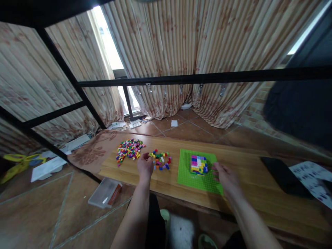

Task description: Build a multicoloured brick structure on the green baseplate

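My left hand (145, 166) is over the table between two groups of loose toy bricks. Its fingers are curled together, and anything between them is too small to make out. Just right of it lies a loose spread of bigger toy bricks (162, 159) in mixed colours. A dense pile of tiny bricks (129, 149) is on its left. My right hand (226, 176) is at the right edge of a green baseplate (185, 176), fingers slightly apart, with nothing visible in them. On the baseplate stands a blocky brick build (199, 165) in purple, white, yellow and blue.
The long wooden table (243, 166) carries a black flat object (284, 176) and a printed sheet (312, 180) at the right. A clear plastic box (103, 193) sits on the tiled floor below its left end. Black metal bars (166, 80) cross above, before striped curtains (160, 41).
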{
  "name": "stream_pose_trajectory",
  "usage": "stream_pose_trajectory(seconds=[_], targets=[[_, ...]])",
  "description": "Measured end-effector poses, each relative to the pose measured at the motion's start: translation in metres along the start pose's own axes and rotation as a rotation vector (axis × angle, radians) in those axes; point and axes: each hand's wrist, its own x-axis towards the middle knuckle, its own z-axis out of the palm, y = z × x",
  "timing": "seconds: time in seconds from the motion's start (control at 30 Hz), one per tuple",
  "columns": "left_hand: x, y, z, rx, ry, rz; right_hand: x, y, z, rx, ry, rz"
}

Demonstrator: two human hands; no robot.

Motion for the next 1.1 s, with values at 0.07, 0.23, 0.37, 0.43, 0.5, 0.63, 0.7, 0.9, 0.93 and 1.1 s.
stream_pose_trajectory(seconds=[0.07,0.23,0.37,0.43,0.5,0.63,0.7,0.9,0.93,1.1], targets=[[0.008,-0.007,-0.014,0.061,0.038,-0.017,0.002,0.002,-0.002,-0.010,-0.007,0.002],[0.014,-0.019,-0.029,0.232,0.023,0.005,0.006,0.004,-0.007,-0.036,-0.006,-0.007],[0.015,-0.021,-0.024,0.344,-0.015,0.058,0.006,0.006,-0.008,-0.046,-0.001,-0.027],[0.016,-0.021,-0.020,0.392,-0.036,0.094,0.006,0.006,-0.007,-0.054,-0.002,-0.020],[0.016,-0.019,-0.015,0.438,-0.052,0.131,0.007,0.006,-0.007,-0.060,-0.009,-0.014],[0.015,-0.015,-0.006,0.527,-0.051,0.182,0.007,0.006,-0.006,-0.077,-0.021,-0.027],[0.014,-0.013,-0.002,0.563,-0.034,0.187,0.007,0.006,-0.006,-0.087,-0.019,-0.043],[0.011,-0.007,0.006,0.638,-0.007,0.168,0.004,0.003,-0.004,-0.073,-0.009,-0.089],[0.011,-0.005,0.007,0.646,-0.005,0.166,0.003,0.002,-0.004,-0.070,-0.010,-0.099],[0.004,0.008,0.003,0.646,0.041,0.234,0.003,-0.002,-0.002,-0.050,0.014,-0.106]])
